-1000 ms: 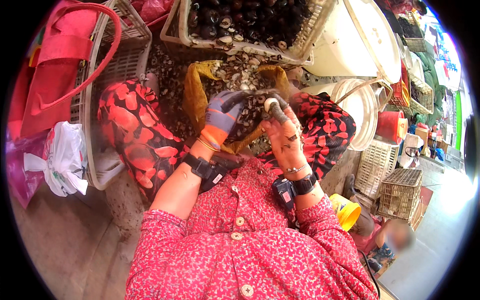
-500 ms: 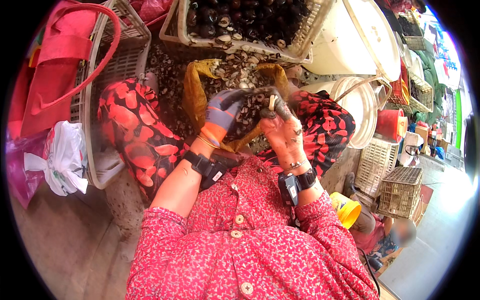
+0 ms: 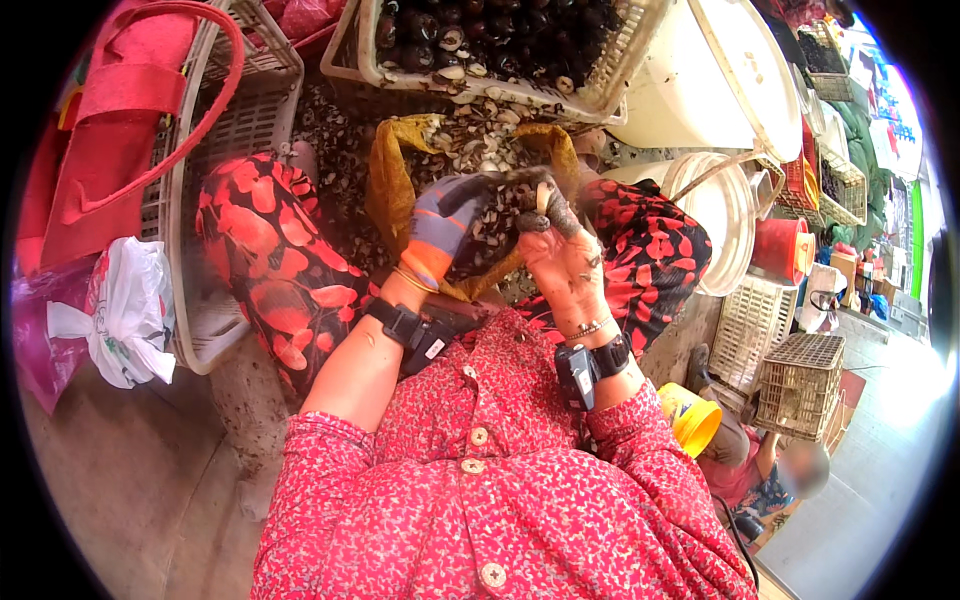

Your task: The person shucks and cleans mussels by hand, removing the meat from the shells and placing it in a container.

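Observation:
My left hand (image 3: 445,215), in a grey and orange glove, is closed on a dark, slim item that I cannot make out, blurred where it reaches toward the other hand. Beside it, my right hand (image 3: 555,250), bare at the palm with dark, grimy fingertips, has its fingers curled round a small pale shell (image 3: 543,197). Below both hands lies an open yellow sack (image 3: 395,150) with broken shells (image 3: 480,142) in and around it. A white crate (image 3: 430,82) heaped with dark shellfish (image 3: 490,35) stands beyond the sack.
At left are crates (image 3: 215,130), a red bag (image 3: 125,95) and white plastic bags (image 3: 125,310). White buckets (image 3: 715,220), a red bucket (image 3: 775,250), stacked crates (image 3: 800,385) and a yellow pail (image 3: 685,415) stand at right. Another person (image 3: 750,465) sits at lower right.
Both hands have shifted slightly upward, the right a little more. The pale shell in my right fingers shows as a narrower piece than a second ago, apparently turned.

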Demonstrator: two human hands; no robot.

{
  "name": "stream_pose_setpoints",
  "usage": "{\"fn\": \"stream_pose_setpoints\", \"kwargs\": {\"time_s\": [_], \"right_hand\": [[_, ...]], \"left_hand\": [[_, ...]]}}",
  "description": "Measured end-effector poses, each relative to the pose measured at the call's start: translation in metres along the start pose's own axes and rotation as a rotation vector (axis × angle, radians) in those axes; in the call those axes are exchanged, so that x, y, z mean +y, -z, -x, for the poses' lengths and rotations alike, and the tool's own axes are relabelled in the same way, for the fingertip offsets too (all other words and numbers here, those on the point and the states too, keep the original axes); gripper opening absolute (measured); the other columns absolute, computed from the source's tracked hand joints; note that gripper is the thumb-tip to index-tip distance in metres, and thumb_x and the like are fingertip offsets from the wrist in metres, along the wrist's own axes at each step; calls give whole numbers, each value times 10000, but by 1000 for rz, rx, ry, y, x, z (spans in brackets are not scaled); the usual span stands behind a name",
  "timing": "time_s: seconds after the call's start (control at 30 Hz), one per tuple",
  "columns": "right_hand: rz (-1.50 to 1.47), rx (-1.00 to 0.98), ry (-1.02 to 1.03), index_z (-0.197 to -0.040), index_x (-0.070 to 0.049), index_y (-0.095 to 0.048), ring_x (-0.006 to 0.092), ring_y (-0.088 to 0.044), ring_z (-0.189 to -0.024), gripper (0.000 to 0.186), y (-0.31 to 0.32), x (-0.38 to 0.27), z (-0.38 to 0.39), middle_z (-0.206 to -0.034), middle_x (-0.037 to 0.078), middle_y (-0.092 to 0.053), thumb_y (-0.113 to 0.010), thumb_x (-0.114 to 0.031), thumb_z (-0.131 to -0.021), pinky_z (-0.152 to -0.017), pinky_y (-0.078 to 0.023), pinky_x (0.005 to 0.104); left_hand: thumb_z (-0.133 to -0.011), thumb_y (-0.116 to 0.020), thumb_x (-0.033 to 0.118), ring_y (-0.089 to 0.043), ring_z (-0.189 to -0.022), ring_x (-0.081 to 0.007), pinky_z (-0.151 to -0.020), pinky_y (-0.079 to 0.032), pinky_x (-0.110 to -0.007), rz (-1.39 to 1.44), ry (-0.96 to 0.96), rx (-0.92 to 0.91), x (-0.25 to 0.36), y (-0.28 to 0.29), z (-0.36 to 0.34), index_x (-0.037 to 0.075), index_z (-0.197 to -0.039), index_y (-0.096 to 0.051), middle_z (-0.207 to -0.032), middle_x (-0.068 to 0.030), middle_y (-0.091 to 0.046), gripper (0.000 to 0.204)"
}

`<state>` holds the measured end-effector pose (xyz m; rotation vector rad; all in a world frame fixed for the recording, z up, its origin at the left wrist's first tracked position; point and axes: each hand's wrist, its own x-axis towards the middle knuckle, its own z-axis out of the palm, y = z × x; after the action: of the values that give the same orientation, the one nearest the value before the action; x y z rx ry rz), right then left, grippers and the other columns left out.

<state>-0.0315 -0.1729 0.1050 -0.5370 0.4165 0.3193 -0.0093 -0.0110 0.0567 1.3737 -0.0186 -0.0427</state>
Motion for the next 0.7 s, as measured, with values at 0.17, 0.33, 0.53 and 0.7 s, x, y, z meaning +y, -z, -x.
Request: {"fn": "stream_pose_setpoints", "kwargs": {"time_s": [0.17, 0.33, 0.53, 0.7], "right_hand": [[284, -108, 285, -1191, -41, -530, 114, -582, -867, 426, 19, 4, 9, -1065, 48, -603, -680, -192, -822, -698, -498, 251], [760, 205, 259, -1171, -20, -553, 103, -589, -867, 381, -14, -2, 6, -1024, 34, -619, -644, -165, -830, -648, -480, 220], [427, 56, 291, -1170, -25, -551, 147, -602, -893, 311, 1, 1, 4, -1057, 79, -613, -547, -100, -868, -683, -525, 252], [-199, -40, -133, -1132, -39, -555, 221, -612, -927, 289, 31, 1, -7, -1078, 107, -618, -539, -110, -852, -757, -529, 339]], "left_hand": [[-763, -600, 27, -564, -938, -264, -839, -440, -345, -372, -313, -51, 18, -2, 1, 123, -1013, -688, -918, -81, -644, 281], [-762, -598, 41, -573, -905, -278, -839, -437, -360, -488, -314, -17, 12, 3, 2, 155, -1002, -694, -952, -91, -643, 283], [-709, -592, -10, -567, -908, -263, -867, -435, -355, -127, -37, 71, -8, 9, -2, 113, -1028, -680, -920, -92, -619, 353], [-711, -606, -3, -551, -958, -252, -832, -458, -320, -264, -303, -32, 6, -7, 8, 84, -1015, -671, -991, -89, -602, 322]]}}
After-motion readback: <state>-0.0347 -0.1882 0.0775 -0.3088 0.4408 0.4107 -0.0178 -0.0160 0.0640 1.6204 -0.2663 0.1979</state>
